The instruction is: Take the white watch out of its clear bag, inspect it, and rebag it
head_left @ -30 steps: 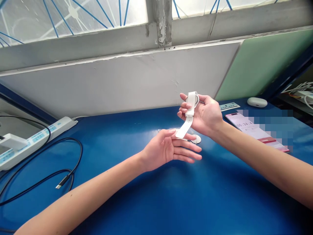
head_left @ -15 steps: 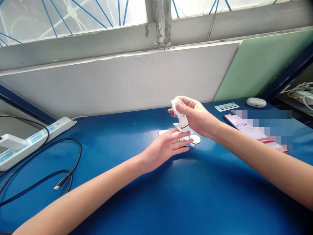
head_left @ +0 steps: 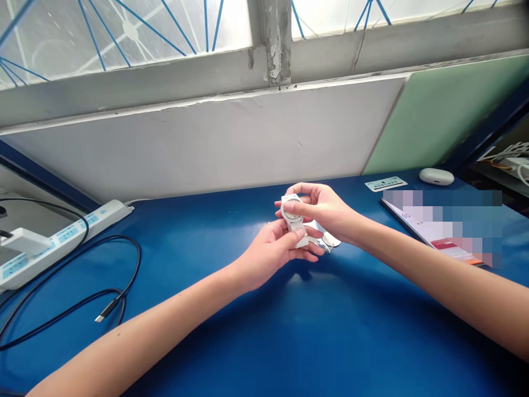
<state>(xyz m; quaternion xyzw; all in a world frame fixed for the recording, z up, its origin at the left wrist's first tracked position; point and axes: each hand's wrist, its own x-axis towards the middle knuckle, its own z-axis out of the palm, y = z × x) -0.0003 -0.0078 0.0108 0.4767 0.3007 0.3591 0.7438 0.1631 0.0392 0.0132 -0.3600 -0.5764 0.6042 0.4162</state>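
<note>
A white wristwatch (head_left: 292, 216) with a round face is held between both hands above the blue table (head_left: 264, 325). My right hand (head_left: 326, 212) pinches the watch case from the right and above, fingers closed round it. My left hand (head_left: 275, 249) grips the white strap from below, thumb pressed on it. Just behind the hands a small white round disc (head_left: 332, 240) and a clear wrapper lie on the table, partly hidden by my fingers.
A phone (head_left: 438, 229) with a lit screen lies at the right, a white earbud case (head_left: 436, 176) and a small label card (head_left: 386, 183) behind it. At the left are a white power strip (head_left: 58, 240) and a black USB cable (head_left: 82, 298). A white wall panel backs the table.
My right hand has brought the watch down and toward me, turning its face up. My left hand, open a second ago, has closed on the strap.
</note>
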